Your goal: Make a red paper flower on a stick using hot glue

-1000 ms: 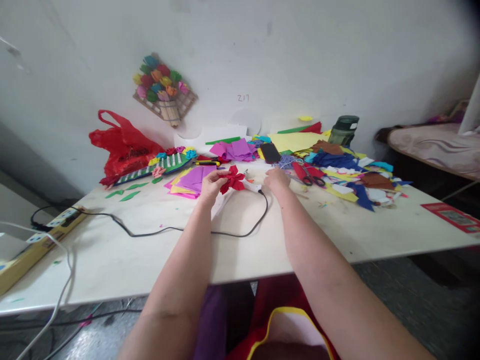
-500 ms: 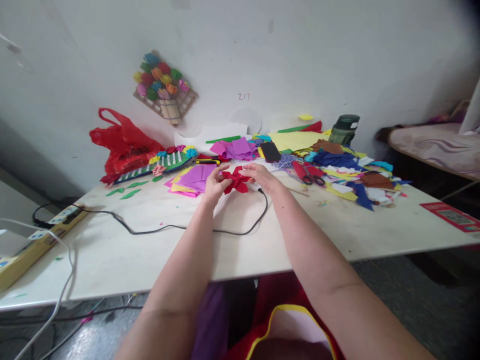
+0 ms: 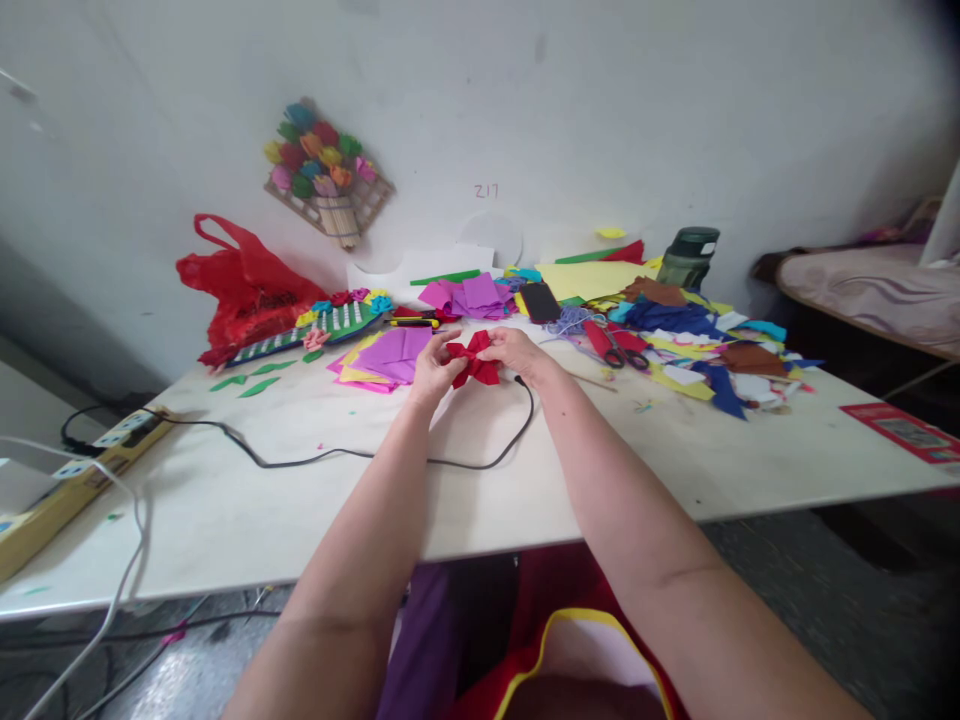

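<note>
A red paper flower with several pointed petals is held up just above the white table. My left hand is closed on its left side, thumb on the near face. From the right, my right hand pinches a petal with thumb and fingertips. Left of my hands lie purple, yellow and pink paper sheets. A black cable curves across the tabletop below the flower.
Scissors, a phone and a heap of paper scraps lie to the right. A dark green bottle stands behind them. At the left are a red plastic bag, green paper leaves and a power strip.
My right hand's fingers have come in closer, pinching a petal nearer the flower's middle. The flower has turned slightly, and my left thumb now lies across its near side.
</note>
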Demonstrator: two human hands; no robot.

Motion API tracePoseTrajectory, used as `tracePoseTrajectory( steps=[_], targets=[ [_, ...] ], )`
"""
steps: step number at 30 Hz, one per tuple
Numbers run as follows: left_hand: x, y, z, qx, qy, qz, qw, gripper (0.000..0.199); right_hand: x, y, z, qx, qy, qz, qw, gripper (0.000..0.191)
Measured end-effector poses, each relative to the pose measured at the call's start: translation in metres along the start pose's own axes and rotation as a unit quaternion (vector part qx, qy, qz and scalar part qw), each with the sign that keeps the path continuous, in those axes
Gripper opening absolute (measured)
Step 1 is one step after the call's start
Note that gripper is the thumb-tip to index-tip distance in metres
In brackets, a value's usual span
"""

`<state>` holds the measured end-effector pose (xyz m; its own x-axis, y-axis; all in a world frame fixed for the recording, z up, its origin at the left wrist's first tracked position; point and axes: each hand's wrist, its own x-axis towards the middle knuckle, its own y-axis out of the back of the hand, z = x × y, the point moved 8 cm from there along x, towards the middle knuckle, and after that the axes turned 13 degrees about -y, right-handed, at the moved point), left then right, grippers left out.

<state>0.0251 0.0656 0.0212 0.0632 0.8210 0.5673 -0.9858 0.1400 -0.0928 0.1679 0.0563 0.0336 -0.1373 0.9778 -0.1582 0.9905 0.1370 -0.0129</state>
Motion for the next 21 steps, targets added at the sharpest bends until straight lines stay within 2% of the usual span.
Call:
tracePoseTrajectory(
  steps=[9,15,21],
  targets=[
    [-0.0004,-0.0008,0.0005,-0.002,0.008,0.005,1.000,0.052,-0.0020,0.0001,-0.0011,0.008,0.001,0.015,1.000,0.018],
    [-0.0010,-0.0013,0.0006,0.002,0.014,0.000,1.000,0.053,-0.0039,-0.0010,-0.0007,-0.025,-0.004,0.010,1.000,0.010],
    [-0.0009,-0.0024,0.0010,0.005,0.010,-0.004,1.000,0.051,-0.0028,0.0012,-0.0003,-0.013,-0.003,0.022,1.000,0.017]
  ],
)
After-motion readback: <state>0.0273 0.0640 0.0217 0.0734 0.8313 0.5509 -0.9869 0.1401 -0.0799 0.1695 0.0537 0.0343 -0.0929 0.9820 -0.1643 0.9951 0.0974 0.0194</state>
